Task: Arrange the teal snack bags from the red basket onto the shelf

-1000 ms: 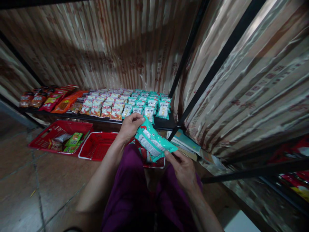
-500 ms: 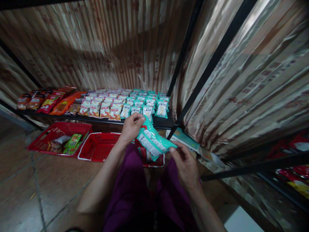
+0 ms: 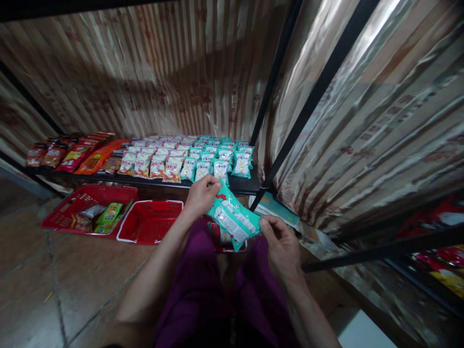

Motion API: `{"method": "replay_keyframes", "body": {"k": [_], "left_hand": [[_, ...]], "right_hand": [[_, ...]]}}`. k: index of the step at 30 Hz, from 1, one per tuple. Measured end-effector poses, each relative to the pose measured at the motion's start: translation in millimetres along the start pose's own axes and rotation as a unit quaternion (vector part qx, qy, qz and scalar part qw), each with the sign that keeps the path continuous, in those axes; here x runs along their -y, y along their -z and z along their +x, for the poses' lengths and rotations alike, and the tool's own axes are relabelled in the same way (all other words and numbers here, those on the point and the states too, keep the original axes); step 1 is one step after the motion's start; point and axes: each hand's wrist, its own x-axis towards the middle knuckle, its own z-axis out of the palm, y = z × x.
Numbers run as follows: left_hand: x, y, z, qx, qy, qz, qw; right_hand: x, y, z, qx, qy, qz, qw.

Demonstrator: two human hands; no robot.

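Note:
A teal snack packet [image 3: 234,217] with a white label is held in front of me, tilted, between both hands. My left hand [image 3: 200,194] pinches its upper left corner. My right hand [image 3: 281,245] grips its lower right end with closed fingers. Both hands hover above my purple-clad knees [image 3: 217,290] and a red basket [image 3: 148,221]. Beyond them, a low black shelf [image 3: 246,185] carries rows of teal packets [image 3: 224,159] and white-and-orange packets [image 3: 155,162].
A second red basket [image 3: 87,209] at the left holds a green packet and others. Red and orange packets [image 3: 76,154] lie on the shelf's left end. Black rack posts [image 3: 308,111] and striped foil-like curtains rise at the right. Books [image 3: 277,208] lie under the post. Brown tiled floor lies at left.
The packet has shifted slightly right and lower, and my right hand has closed in on its end, shortening the visible packet. The view tilted a little.

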Motion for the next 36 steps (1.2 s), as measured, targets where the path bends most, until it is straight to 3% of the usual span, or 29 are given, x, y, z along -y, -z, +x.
{"method": "replay_keyframes", "body": {"k": [4, 8, 10, 13, 15, 18, 22, 29, 32, 36], "left_hand": [[-1.2, 3.3, -1.5, 0.05, -0.017, 0.105, 0.993], [0.1, 5.5, -1.8, 0.097, -0.023, 0.117, 0.988], [1.7, 6.1, -1.0, 0.125, -0.017, 0.102, 0.987], [5.8, 4.8, 1.0, 0.154, -0.005, 0.089, 0.984], [9.9, 2.2, 2.7, 0.165, 0.006, 0.08, 0.983], [17.9, -2.4, 5.4, 0.174, 0.039, 0.043, 0.983], [29.6, -3.1, 9.9, 0.164, 0.126, -0.018, 0.978], [45.0, 0.5, 16.2, 0.153, 0.216, -0.09, 0.96], [45.3, -3.9, 15.7, 0.144, 0.246, -0.14, 0.948], [43.3, -10.7, 11.9, 0.14, 0.262, -0.213, 0.931]], "right_hand": [[-4.6, 2.8, 0.9, 0.0, -0.014, 0.005, 1.0], [-8.6, 6.8, 0.9, 0.03, 0.019, -0.064, 0.997], [-9.2, 8.1, 0.6, 0.03, 0.095, -0.148, 0.984], [-6.9, 6.2, -1.1, 0.007, 0.262, -0.254, 0.931], [-3.8, 2.6, -2.5, 0.022, 0.346, -0.267, 0.899], [-0.6, -3.5, -3.7, 0.083, 0.411, -0.261, 0.869], [-2.7, -7.7, -5.1, 0.143, 0.415, -0.308, 0.844], [-10.8, -5.3, -13.4, 0.209, 0.402, -0.384, 0.805], [-16.7, -6.0, -15.4, 0.208, 0.384, -0.389, 0.811], [-24.8, -7.9, -16.5, 0.157, 0.356, -0.355, 0.85]]}}
